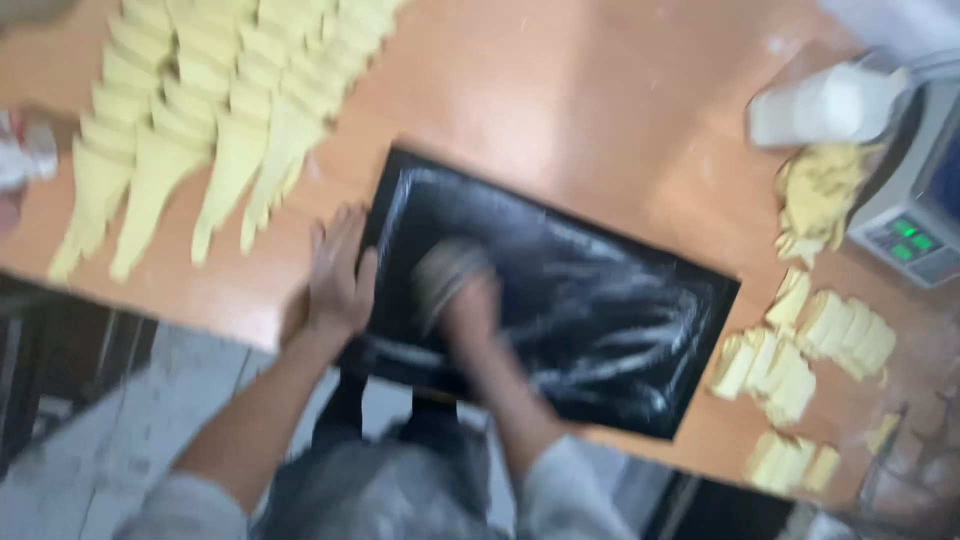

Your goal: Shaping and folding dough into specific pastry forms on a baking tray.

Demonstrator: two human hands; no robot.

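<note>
A black baking tray [640, 300] smeared with white streaks lies on the wooden table in front of me. My left hand [337, 275] rests flat and open on the tray's left edge, fingers spread. My right hand [465, 300] is over the tray's left half, closed around a pale, blurred wad [440, 272] pressed against the tray surface. I cannot make out what the wad is. Motion blur softens both hands.
Rows of pale triangular dough pieces [200, 110] lie at the far left of the table [560, 100]. Stacks of cut dough slices [800, 360] and scraps [820, 195] sit at the right, beside a scale [915, 215] and a white container [825, 105].
</note>
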